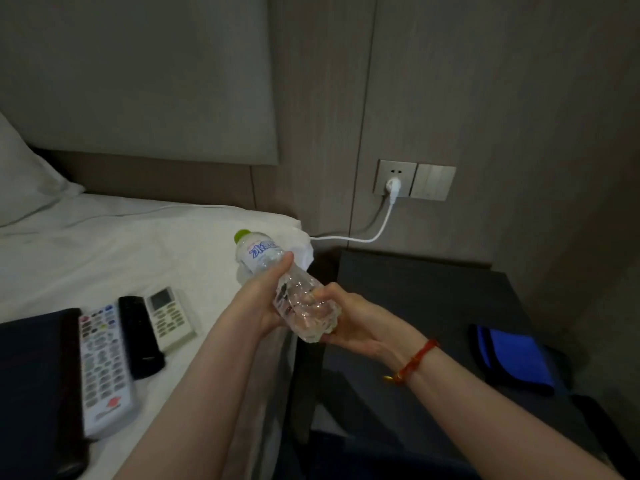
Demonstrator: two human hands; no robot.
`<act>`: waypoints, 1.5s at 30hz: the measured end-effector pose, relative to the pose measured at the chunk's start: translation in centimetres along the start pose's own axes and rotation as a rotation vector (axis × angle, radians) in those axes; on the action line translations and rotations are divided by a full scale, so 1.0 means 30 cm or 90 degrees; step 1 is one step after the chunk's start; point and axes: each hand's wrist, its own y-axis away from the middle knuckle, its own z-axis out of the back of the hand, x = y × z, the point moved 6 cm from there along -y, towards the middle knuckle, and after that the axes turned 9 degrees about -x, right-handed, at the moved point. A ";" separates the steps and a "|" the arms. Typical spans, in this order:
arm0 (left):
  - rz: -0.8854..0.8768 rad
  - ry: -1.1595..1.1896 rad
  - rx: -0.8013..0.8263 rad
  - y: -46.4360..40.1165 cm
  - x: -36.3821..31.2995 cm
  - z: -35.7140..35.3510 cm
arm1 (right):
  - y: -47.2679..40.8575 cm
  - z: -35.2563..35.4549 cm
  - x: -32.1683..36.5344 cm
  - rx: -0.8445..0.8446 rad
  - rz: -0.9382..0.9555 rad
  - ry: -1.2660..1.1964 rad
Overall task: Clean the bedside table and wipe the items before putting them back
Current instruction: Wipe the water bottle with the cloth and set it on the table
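While both my hands carry the water bottle (277,285) over the gap between bed and bench, neither has a cloth in it. My right hand (349,327) cups the base from below, fingers curled under the ridged bottom; my left hand (263,299) wraps the middle, thumb lying up along the label. Both grips are grasping the bottle. It is tilted, green cap (242,235) pointing up and away toward the bed corner.

Risk 1: the bottle is thin clear plastic with water inside. A hard squeeze could buckle the wall. I cannot tell whether the cap is fully tight; if loose, the tilt plus a squeeze would push water onto the sheet.

Risk 2: the blue cloth (512,358) lies on the bench (415,299), well apart from the bottle to my right. Fetching it means dropping to a one-hand grip, and the smooth wall may slip.

Risk 3: three remotes (104,368) lie on the bed (121,244) just left of my left forearm. A spill or a dropped bottle on that side would wet them.

Risk 4: beyond the bottle, the white cable (363,239) runs from the wall socket (394,178) toward the bed corner, just past the bench's rear edge. Water near it is a hazard; snagging it could pull the plug.

Judgement: bottle not yet wiped or returned.
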 end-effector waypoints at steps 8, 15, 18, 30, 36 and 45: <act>-0.034 -0.036 0.110 -0.024 0.177 -0.278 | 0.074 0.329 0.013 0.002 0.101 0.035; -0.029 -0.111 0.159 -0.096 0.420 -0.417 | 0.079 0.922 -0.055 -0.556 0.127 0.529; 0.004 -0.111 0.187 -0.113 0.492 -0.449 | 0.085 1.095 -0.095 -0.692 0.105 0.573; 0.050 -0.152 0.210 -0.151 0.613 -0.531 | -0.010 1.167 -0.117 -0.684 0.050 0.732; 0.040 -0.148 0.231 -0.148 0.616 -0.543 | -0.012 1.174 -0.127 -0.679 0.031 0.773; 0.044 -0.155 0.244 -0.139 0.609 -0.518 | 0.047 1.241 -0.105 -0.812 0.089 0.452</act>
